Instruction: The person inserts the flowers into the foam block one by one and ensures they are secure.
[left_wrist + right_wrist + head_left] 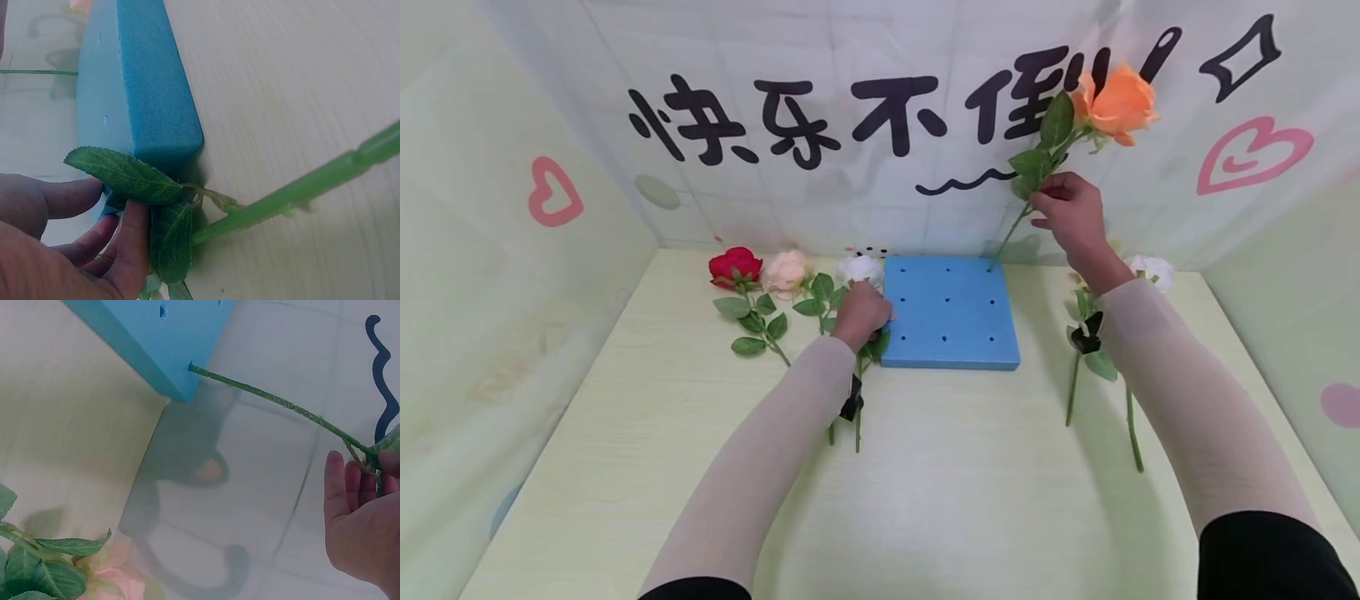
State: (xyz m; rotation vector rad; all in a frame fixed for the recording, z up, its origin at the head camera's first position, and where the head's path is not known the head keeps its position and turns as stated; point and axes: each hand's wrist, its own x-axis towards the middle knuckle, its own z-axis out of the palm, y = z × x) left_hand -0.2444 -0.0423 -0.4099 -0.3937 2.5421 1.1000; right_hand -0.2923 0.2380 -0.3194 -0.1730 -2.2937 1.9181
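Observation:
My right hand pinches the stem of an orange rose below its leaves, behind the table's back edge. The flower leans up and to the right, and its stem's lower end stands at the back right corner hole of a blue foam block. At the block's left side, my left hand grips the edge, thumb on the top face and fingers at the side. Green leaves of a white rose lie against those left fingers and partly cover them.
Left of the block lie a red rose and a pale pink rose, stems toward me. Another white rose lies at the right, partly behind my right forearm, with a second stem beside it. A printed cloth hangs behind the table.

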